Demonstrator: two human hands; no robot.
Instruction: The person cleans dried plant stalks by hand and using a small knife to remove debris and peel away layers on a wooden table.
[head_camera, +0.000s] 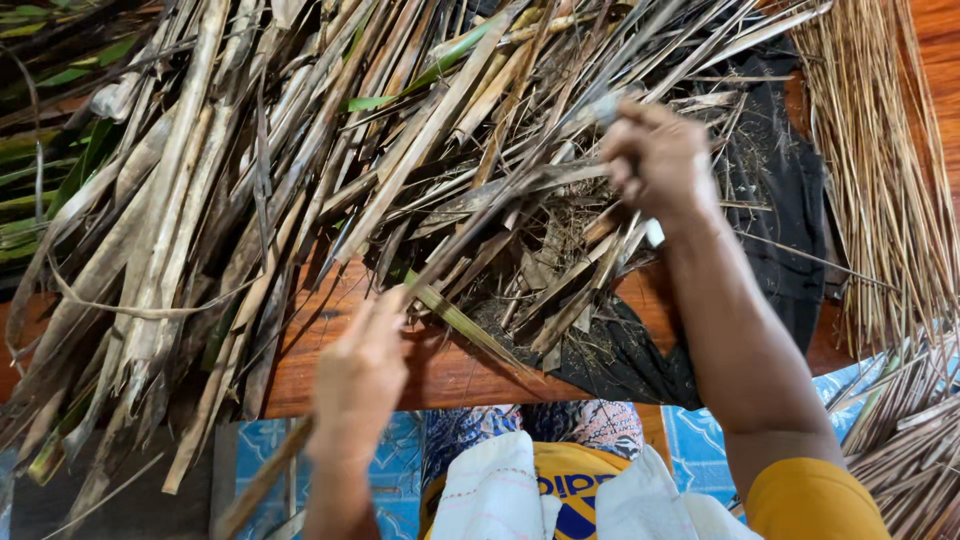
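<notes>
- The left hand (360, 375) pinches one long dried leaf strip (440, 265) at its near end.
- The right hand (660, 160) is clenched on a small blade (652, 232), pressed to the strip farther up.
- It looks like stripping the midrib; the next stroke needs the strip kept taut.
- No containers: the leaf pile (230, 170) lies loose left of the strip, the bare sticks (880, 170) well right.

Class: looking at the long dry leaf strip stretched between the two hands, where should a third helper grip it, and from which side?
Grip the bare middle of the strip, coming from above: it is flat, taut and exposed there, between left hand and right hand.
</notes>
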